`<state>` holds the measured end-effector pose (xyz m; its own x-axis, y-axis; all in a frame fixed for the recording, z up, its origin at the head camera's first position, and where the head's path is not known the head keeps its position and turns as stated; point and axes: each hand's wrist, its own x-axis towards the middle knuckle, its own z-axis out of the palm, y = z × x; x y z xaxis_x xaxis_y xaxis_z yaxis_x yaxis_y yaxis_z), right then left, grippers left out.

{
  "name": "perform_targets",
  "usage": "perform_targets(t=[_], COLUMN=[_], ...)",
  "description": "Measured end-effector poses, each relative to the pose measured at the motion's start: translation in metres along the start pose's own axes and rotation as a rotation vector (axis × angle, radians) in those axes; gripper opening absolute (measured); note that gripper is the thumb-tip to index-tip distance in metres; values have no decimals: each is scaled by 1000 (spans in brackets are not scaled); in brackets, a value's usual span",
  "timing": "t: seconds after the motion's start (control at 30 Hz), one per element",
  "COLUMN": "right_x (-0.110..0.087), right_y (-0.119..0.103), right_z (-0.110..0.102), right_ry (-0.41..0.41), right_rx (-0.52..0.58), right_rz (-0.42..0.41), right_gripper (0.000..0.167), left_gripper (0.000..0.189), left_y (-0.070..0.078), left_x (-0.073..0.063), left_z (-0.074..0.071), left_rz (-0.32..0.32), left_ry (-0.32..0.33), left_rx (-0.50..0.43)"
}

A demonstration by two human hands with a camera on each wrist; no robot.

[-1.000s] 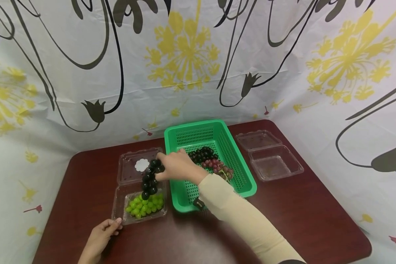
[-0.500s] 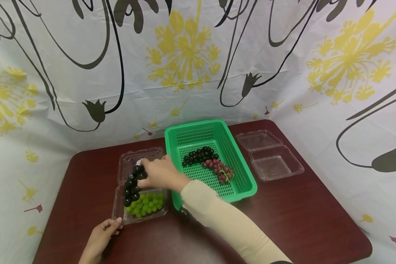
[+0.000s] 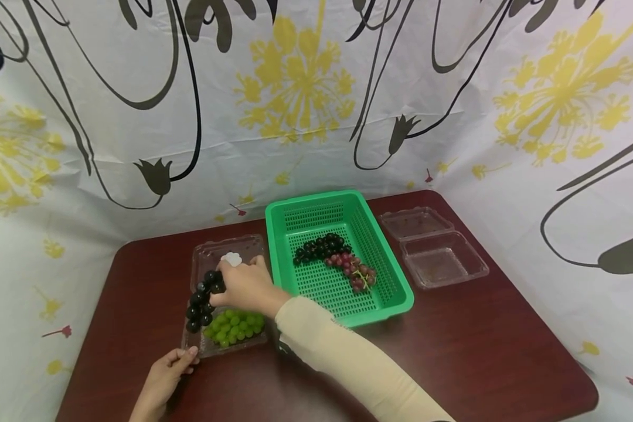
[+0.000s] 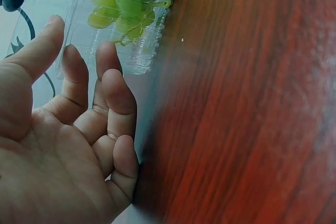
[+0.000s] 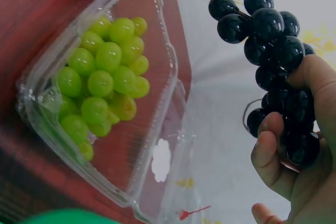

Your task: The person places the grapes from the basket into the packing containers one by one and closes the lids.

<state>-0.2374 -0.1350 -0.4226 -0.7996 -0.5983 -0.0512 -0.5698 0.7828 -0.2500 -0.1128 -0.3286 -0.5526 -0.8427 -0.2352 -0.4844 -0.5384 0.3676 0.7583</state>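
My right hand (image 3: 247, 288) grips a bunch of black grapes (image 5: 270, 40) by its upper end, the rest hanging over the left clear plastic clamshell box (image 3: 191, 341). Thumb and fingers wrap the bunch in the right wrist view. A bunch of green grapes (image 5: 100, 82) lies in the box's tray, toward its right side. At the near left corner of that box, my left hand (image 3: 164, 375) pinches the rim between thumb and fingers. Its other fingers curl loosely in the left wrist view. The box's lid, bearing a white label (image 5: 161, 160), lies folded back behind the tray.
A green plastic basket (image 3: 407, 296) stands right of the box, holding another bunch of black grapes (image 3: 322, 248) and a bunch of red grapes (image 3: 352, 271). Farther right lies a second clear clamshell box (image 3: 436, 265), lid back. A patterned cloth (image 3: 295, 164) borders the dark red table (image 3: 480, 351).
My right hand has carried the black grapes left from beside the green basket to over the left box's tray. The left hand has stayed at the box's corner.
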Motion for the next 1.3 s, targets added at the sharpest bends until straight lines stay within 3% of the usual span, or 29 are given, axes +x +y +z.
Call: perform_targets(t=[0.17, 0.47, 0.77, 1.13, 1.3], right_x=[0, 2, 2, 3, 3], right_y=[-4, -11, -5, -4, -5], right_z=[12, 29, 45, 56, 62], right_ry=[-5, -21, -74, -125, -110], right_rx=[-14, -70, -96, -56, -40], right_rz=[2, 22, 58, 49, 37], right_gripper=[53, 60, 72, 72, 68], left_gripper=[44, 47, 47, 47, 47], left_y=[0, 1, 2, 2, 1], left_x=[1, -1, -1, -1, -1], left_z=[2, 3, 3, 3, 4], left_rz=[-7, 6, 13, 24, 25], left_ry=[15, 33, 41, 44, 48], left_rx=[-13, -22, -11, -16, -11])
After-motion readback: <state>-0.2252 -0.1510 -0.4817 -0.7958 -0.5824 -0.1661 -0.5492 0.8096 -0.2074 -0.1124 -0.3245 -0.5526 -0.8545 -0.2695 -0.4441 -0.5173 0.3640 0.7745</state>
